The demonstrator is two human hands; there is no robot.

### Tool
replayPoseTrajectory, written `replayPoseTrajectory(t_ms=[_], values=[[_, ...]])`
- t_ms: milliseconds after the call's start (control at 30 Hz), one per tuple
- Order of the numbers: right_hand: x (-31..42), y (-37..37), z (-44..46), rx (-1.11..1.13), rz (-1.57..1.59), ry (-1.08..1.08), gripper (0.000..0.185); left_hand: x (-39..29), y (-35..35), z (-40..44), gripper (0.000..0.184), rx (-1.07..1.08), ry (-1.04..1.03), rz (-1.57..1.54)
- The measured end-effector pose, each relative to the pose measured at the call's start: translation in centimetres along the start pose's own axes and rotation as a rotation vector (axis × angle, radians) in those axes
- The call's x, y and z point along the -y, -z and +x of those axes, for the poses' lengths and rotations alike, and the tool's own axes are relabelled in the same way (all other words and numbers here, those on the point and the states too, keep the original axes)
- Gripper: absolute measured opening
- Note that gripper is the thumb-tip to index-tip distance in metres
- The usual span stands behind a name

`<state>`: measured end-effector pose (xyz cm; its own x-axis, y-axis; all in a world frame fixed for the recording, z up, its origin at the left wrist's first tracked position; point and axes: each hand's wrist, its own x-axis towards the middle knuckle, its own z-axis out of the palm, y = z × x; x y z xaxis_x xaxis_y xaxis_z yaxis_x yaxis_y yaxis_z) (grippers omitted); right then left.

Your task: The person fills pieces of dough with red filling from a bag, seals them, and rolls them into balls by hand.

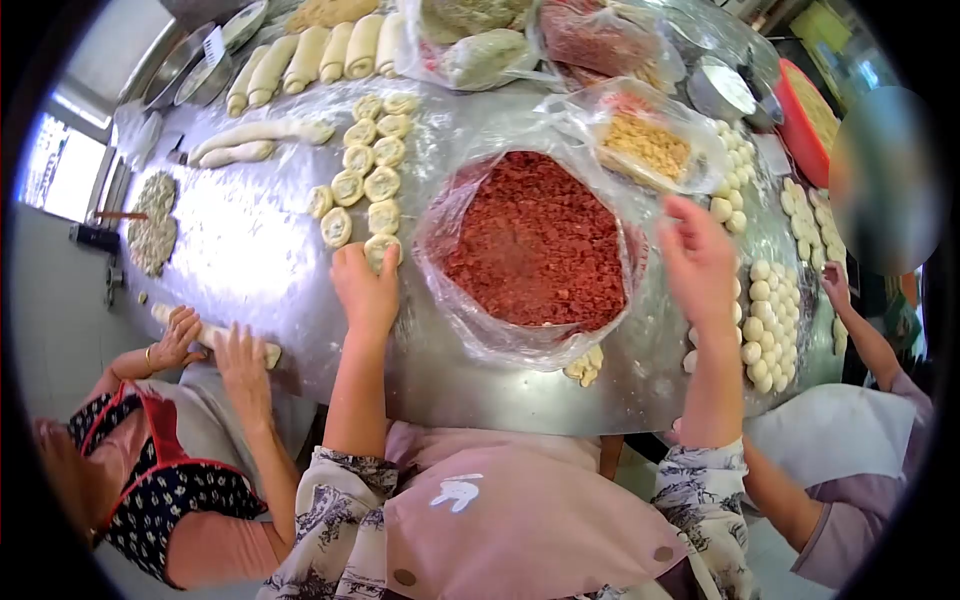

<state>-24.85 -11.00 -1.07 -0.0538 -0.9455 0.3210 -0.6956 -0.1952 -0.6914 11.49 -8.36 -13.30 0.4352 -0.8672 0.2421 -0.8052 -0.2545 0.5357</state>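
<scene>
My left hand [365,287] is at the lower end of the double row of spiral dough pieces, its fingers closed against the nearest dough piece [381,250]. To its right lies a large plastic bag [455,315] filled with dark red crumbly filling [530,240]. My right hand [697,250] hangs over the right side of that bag, fingers curled together; whether something small is between them cannot be made out. Above it stands a plastic-lined tray of yellow crumbs [648,145]. A small flattened dough piece [584,366] lies below the bag.
At the left a co-worker's hands press a dough roll [205,332]. Another co-worker's hand [836,285] is at the right, near rows of dough balls [770,325]. Dough logs [335,50], bowls and a red basin [800,125] line the far side.
</scene>
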Motion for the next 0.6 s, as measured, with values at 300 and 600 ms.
replayPoseTrajectory(t_ms=[300,600], values=[[4.7,-11.8,0.9,0.480,-0.572,0.191,0.058,0.0,1.9,-1.0,0.036,0.272,0.554,-1.102],[6.3,-8.8,-0.5,0.747,-0.495,0.145,0.020,-7.1,8.3,-1.7,0.030,0.636,0.468,-1.599]])
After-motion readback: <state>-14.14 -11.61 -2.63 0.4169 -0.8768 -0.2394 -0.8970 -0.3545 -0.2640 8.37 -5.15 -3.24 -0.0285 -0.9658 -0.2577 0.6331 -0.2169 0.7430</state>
